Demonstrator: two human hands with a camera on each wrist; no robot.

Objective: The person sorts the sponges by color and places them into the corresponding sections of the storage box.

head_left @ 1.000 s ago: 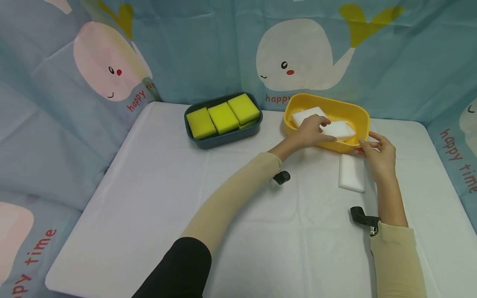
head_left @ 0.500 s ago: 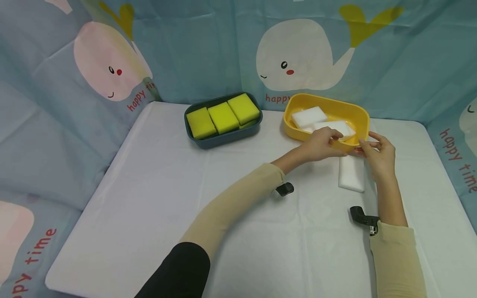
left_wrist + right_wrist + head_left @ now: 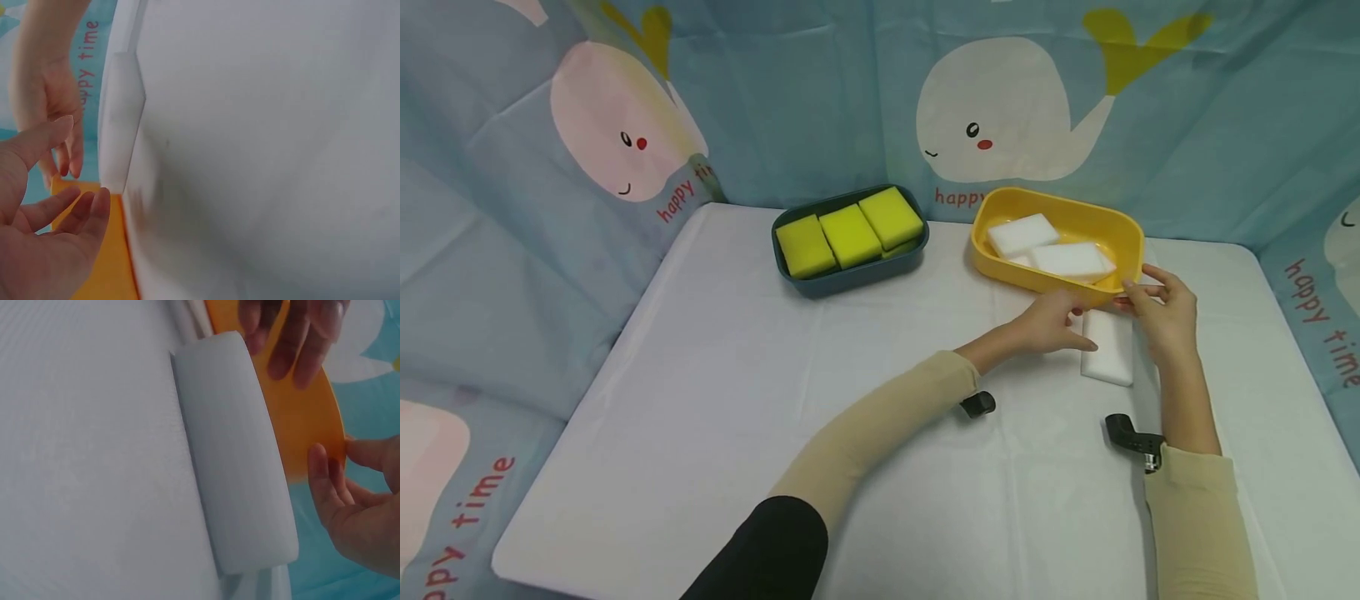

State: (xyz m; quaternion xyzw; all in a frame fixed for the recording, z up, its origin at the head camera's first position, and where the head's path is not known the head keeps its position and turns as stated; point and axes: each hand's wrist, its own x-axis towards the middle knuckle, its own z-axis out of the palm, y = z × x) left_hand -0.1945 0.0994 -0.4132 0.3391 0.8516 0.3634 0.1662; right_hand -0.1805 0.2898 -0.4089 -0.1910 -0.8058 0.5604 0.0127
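A yellow plastic bin (image 3: 1060,200) at the back right holds several white sponge blocks (image 3: 1022,236). My right hand (image 3: 1168,321) is at its right end, and in the right wrist view the thumb and fingertips pinch the bin's edge. On the table just in front of the bin lies one more white sponge (image 3: 1108,354), also large in the right wrist view (image 3: 234,456). My left hand (image 3: 1048,323) is beside the sponge's left edge, below the bin's front wall. Its thumb stands apart from the loosely bent fingers, with nothing held between them.
Left of the yellow bin stands a dark blue bin (image 3: 857,279) with several yellow sponges (image 3: 850,236). A white cloth (image 3: 700,400) covers the table. Behind it hangs a blue curtain (image 3: 820,100) with whale prints.
My left hand has come out of the yellow bin, passing over its front rim and down toward the white sponge on the table. The right hand stays at the bin's edge.
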